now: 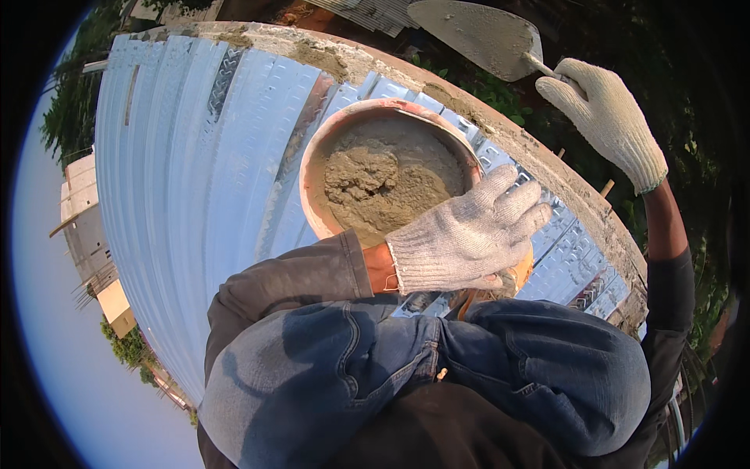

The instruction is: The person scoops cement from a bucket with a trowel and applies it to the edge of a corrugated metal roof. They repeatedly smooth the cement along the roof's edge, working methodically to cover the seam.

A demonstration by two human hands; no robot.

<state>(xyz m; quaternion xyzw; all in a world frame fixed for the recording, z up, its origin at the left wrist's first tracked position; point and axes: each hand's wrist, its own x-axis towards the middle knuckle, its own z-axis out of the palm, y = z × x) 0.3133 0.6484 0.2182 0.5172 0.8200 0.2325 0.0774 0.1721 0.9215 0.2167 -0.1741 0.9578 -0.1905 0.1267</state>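
Observation:
My left hand (469, 230), in a pale knitted glove, reaches across the lower right of a round pinkish container (312, 180) of wet grey-brown mortar (359, 176). Its fingers are apart and curved; I see nothing held in them. An orange item (522, 266), too hidden to name, shows beneath it. At the upper right, my right hand (601, 117), also gloved, grips the handle of a trowel (476, 35) with mortar smeared on its blade, held out past the edge.
I am low on a corrugated metal sheet (180, 195), bordered by a mortar-streaked concrete edge (562, 168). Beyond it are dark greenery (508, 102) and short wooden sticks (605, 190). Buildings (86, 219) and trees stand at the far left. My jeans-clad knees (547, 367) fill the bottom.

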